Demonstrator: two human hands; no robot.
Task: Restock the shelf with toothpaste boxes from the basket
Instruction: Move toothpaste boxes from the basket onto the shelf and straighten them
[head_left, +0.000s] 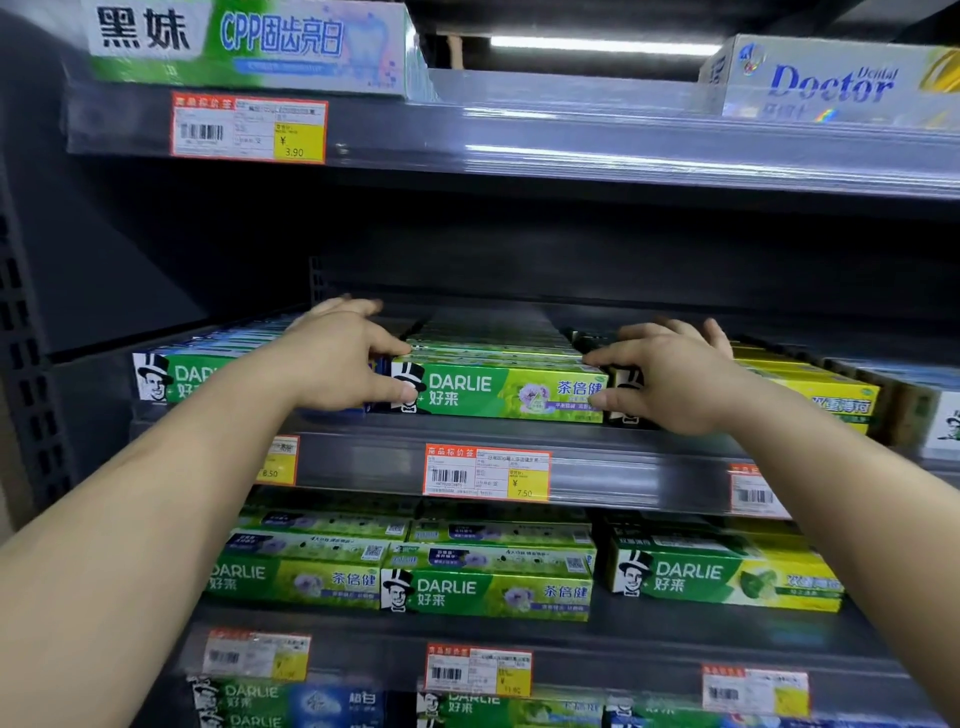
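Observation:
A row of green Darlie toothpaste boxes (498, 392) stands on the middle shelf (623, 467), one behind another. My left hand (337, 364) holds the row's left end, thumb on the front face and fingers along the side. My right hand (670, 379) holds the right end the same way, thumb on the front box's lower right corner. Both hands clasp the stack between them. The basket is out of view.
More Darlie boxes flank the row: a green and blue one (176, 382) at left, yellow ones (826, 395) at right. The lower shelf holds green boxes (483, 592). Above are a CPP box (249, 47) and a Doctor box (831, 78). Orange price tags (485, 473) line the shelf edges.

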